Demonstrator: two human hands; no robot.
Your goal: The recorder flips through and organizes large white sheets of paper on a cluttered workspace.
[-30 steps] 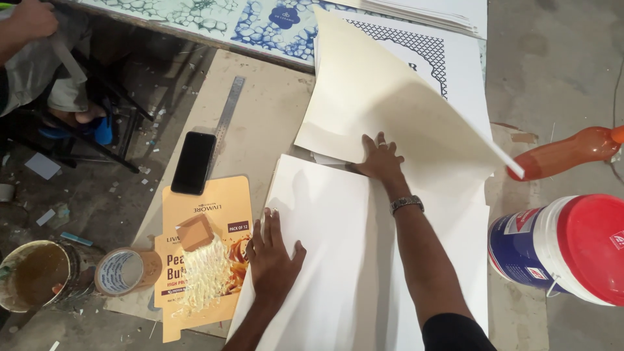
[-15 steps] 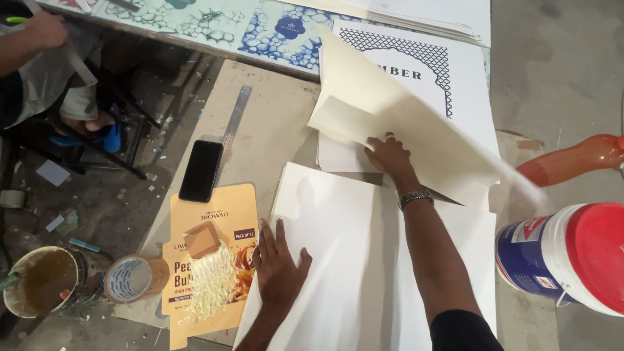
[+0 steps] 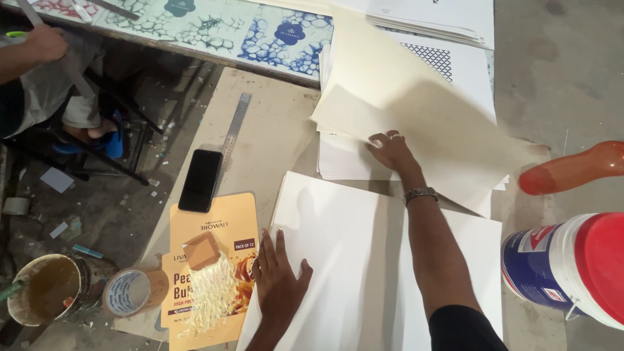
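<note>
we keep our left hand (image 3: 279,276) pressed flat on the white sheet (image 3: 364,260), fingers spread, while our right hand (image 3: 390,151) lifts the cream sheet (image 3: 416,110) by its underside; best peel slow so nothing creases.

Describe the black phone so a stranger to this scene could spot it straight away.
Start at the large white sheets under the left hand. Just left of them lies an orange flattened carton, and the phone rests on its top edge beside a metal ruler. It is the only glossy black slab there.
</note>
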